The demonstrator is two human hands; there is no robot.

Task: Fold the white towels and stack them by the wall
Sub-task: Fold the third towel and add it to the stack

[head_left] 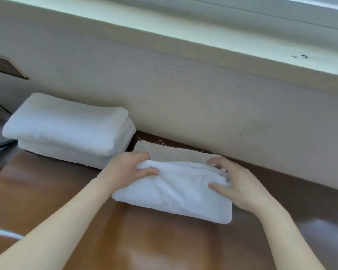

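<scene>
**Brown table by the wall: one towel in hand, two stacked**

A glossy brown table [47,191] is being used as the work surface, pushed up against a pale wall [183,94] under a sill [183,36]. Near its middle a folded white towel [176,193] is being held, its near part lying on the wood and its far edge reaching over a beige cloth [174,152] that lies by the wall. The towel's far left corner is being gripped by the left hand [125,170], fingers curled over the fold. Its right end is being clasped by the right hand [240,188], thumb on top and fingers curled behind.

To the left, just beside the cloth, a stack [66,129] of what look like two folded towels is sitting against the wall. The task is therefore being judged well along: the towel in hand looks folded to about the stack's size and is left to be set on top. No unfolded towels are being shown; whether more are waiting cannot be told.
</scene>
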